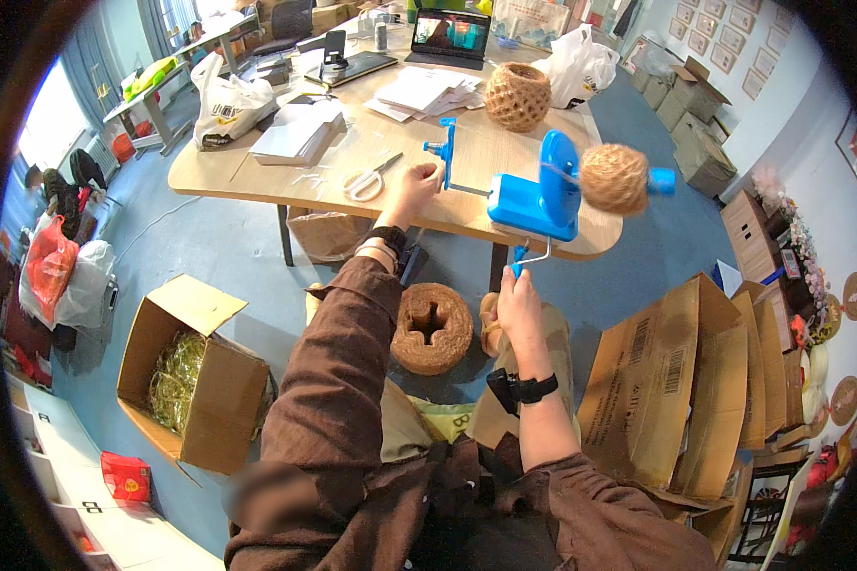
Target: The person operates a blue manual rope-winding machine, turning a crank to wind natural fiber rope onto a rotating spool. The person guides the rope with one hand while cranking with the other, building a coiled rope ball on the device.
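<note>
A blue hand-cranked yarn winder [535, 207] is fixed at the edge of a wooden table [236, 171]. Its spool carries a ball of tan twine [614, 180], blurred at its rim. My right hand [520, 303] is closed round the blue handle of the winder's crank [518, 265], below the tabletop. My left hand [423, 184] is by the winder's guide arm [448, 153], fingers pinched together; a strand between them is too fine to make out. Scissors with white handles [364, 187] lie left of it. A large ball of jute twine [518, 96] stands behind the winder.
Stacked white cards [296, 135], plastic bags [232, 103] and a laptop [448, 36] are on the table. On the floor are a round coil of brown twine [432, 328] between my legs, an open cardboard box [221, 400] at left and cardboard cartons [635, 385] at right.
</note>
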A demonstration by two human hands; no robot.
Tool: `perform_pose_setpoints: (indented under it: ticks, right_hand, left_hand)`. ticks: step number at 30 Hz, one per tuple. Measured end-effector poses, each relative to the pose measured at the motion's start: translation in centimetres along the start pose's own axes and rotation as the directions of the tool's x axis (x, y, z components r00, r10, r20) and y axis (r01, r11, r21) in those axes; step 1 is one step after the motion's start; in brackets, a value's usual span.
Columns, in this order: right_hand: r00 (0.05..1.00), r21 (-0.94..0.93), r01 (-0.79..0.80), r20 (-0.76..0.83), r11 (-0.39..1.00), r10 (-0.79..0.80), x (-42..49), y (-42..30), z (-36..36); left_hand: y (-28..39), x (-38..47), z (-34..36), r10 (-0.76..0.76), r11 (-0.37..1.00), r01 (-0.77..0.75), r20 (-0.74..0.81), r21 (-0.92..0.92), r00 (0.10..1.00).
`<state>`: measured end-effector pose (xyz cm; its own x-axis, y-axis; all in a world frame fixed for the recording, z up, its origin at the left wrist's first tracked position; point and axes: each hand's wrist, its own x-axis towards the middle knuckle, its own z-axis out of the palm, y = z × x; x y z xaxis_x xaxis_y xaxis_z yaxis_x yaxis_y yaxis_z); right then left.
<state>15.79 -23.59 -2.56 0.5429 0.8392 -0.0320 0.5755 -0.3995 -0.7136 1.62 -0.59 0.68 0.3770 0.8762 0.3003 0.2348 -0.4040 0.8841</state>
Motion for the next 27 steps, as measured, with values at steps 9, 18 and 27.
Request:
perform_pose_setpoints:
  ticks: [9,18,27]
  right_hand:
    - [0.992,0.575,0.055,0.062,0.816,-0.11,-0.6,-4.1,-2.8]
    - [0.992,0.626,0.124,-0.068,0.77,-0.104,-0.7,-3.2,-8.2]
    - [0.985,0.307,0.021,-0.172,0.952,0.034,-0.6,0.1,-9.8]
  left_hand:
    - [-1.1,0.7,0.4,-0.036,0.999,0.035,-0.014,-0.037,0.999]
    - [-0.2,0.1,0.2,-0.022,0.999,0.022,-0.007,-0.034,1.0]
    - [-1.2,0.4,0.7,-0.013,0.996,0.008,-0.06,-0.09,0.998]
